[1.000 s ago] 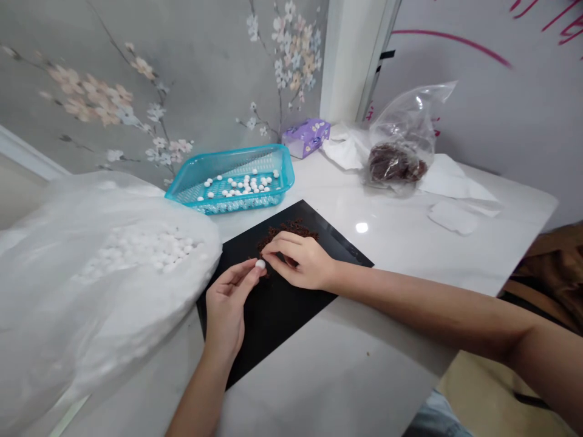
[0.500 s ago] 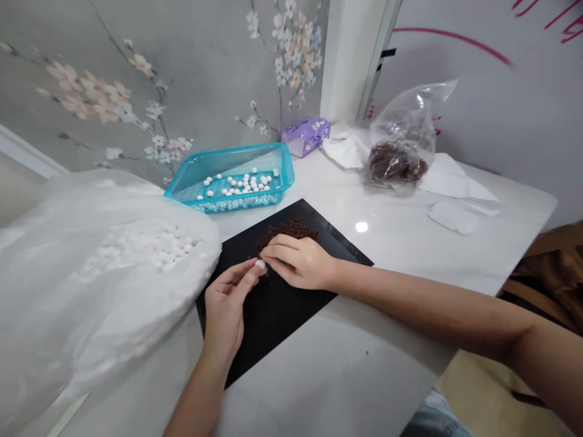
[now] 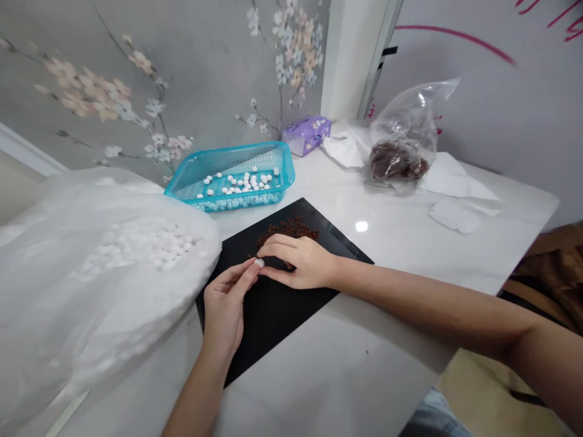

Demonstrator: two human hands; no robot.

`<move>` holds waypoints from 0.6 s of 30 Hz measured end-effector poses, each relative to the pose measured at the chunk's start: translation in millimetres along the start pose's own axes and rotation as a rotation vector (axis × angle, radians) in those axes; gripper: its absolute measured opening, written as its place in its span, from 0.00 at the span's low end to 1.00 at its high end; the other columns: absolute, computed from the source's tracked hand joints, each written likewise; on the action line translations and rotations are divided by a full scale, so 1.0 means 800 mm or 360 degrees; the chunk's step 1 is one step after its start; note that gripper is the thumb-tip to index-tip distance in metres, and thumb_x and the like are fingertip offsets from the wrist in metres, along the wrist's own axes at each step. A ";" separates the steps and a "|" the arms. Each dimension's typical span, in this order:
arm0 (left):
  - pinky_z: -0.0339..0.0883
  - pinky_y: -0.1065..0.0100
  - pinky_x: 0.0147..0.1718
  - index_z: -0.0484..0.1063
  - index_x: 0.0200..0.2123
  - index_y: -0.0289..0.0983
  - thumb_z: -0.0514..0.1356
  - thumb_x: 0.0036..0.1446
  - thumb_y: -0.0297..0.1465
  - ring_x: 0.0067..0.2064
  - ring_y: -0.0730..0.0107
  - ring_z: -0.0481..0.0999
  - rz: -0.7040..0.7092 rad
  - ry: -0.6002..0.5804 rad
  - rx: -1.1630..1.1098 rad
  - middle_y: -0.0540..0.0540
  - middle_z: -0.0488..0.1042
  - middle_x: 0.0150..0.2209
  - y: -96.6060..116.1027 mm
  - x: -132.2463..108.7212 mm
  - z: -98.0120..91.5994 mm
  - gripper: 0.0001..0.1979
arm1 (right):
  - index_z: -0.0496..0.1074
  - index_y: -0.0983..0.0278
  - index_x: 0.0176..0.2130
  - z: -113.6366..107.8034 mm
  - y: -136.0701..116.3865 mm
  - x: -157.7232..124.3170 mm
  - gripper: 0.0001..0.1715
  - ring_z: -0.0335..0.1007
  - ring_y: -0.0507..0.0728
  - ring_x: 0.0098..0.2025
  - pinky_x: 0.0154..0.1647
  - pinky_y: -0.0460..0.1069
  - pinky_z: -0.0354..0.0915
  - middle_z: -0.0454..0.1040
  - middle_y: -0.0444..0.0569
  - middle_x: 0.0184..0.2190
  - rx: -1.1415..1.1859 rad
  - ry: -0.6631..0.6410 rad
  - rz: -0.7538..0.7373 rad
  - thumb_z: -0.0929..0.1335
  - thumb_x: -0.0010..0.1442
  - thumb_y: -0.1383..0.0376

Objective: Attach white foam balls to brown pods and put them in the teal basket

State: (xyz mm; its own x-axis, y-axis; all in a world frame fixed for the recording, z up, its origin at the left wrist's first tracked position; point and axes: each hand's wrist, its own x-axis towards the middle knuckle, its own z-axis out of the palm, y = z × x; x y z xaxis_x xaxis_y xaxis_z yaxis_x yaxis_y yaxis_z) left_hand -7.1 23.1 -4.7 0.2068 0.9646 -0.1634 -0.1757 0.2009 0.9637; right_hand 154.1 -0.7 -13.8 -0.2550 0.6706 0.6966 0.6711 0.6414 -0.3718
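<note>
My left hand (image 3: 225,303) pinches a small white ball (image 3: 259,263) between thumb and fingertips, over a black mat (image 3: 268,331). From the other side my right hand (image 3: 300,261) reaches the same ball, its thumb below and its forefinger above, the fingertips curled against it. Just behind my right hand lies a loose heap of reddish-brown shreds (image 3: 294,227) on the mat, partly hidden by the fingers. Whether any shred sits between my fingertips is too small to tell.
Left of the mat bulges a large whitish plastic bag (image 3: 136,315) of white balls. A turquoise basket (image 3: 182,173) with several white balls stands behind. A purple tissue pack (image 3: 307,135), white paper (image 3: 460,182) and a clear bag of brown material (image 3: 396,161) lie farther back.
My right thumb and forefinger have parted from a pinch and now sit around the ball. My left hand has hardly moved.
</note>
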 end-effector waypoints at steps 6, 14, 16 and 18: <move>0.68 0.79 0.34 0.79 0.27 0.38 0.70 0.38 0.30 0.33 0.78 0.76 0.0006 -0.0026 -0.0018 0.51 0.80 0.29 -0.002 0.001 -0.002 0.08 | 0.64 0.66 0.42 0.000 0.002 0.000 0.10 0.66 0.46 0.29 0.23 0.40 0.61 0.72 0.49 0.38 0.0017 0.0005 -0.0026 0.62 0.61 0.64; 0.68 0.80 0.35 0.79 0.28 0.38 0.70 0.37 0.30 0.33 0.78 0.76 -0.0002 -0.0031 -0.0019 0.50 0.80 0.30 -0.002 0.002 -0.004 0.09 | 0.65 0.67 0.41 0.000 0.002 0.001 0.09 0.66 0.46 0.28 0.23 0.40 0.61 0.71 0.49 0.36 0.0024 0.0003 -0.0042 0.62 0.61 0.64; 0.68 0.80 0.35 0.79 0.28 0.37 0.70 0.37 0.30 0.33 0.78 0.76 -0.0005 -0.0033 -0.0022 0.50 0.80 0.30 -0.002 0.003 -0.004 0.10 | 0.66 0.67 0.41 0.001 0.003 0.000 0.09 0.66 0.46 0.28 0.23 0.41 0.61 0.72 0.48 0.36 0.0019 0.0012 -0.0047 0.62 0.61 0.64; 0.68 0.80 0.34 0.79 0.28 0.37 0.70 0.37 0.30 0.33 0.78 0.76 -0.0003 -0.0029 -0.0031 0.50 0.80 0.29 -0.002 0.003 -0.003 0.10 | 0.66 0.67 0.41 0.002 0.003 0.000 0.09 0.67 0.46 0.29 0.24 0.41 0.62 0.72 0.48 0.36 0.0016 -0.0003 -0.0044 0.62 0.62 0.64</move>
State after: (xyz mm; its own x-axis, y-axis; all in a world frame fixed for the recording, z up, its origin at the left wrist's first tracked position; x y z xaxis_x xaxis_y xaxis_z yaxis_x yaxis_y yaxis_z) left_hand -8.7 25.6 -7.2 0.2246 0.9610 -0.1614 -0.1937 0.2064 0.9591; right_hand 154.2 1.4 -15.9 -0.2744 0.6534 0.7056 0.6569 0.6632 -0.3587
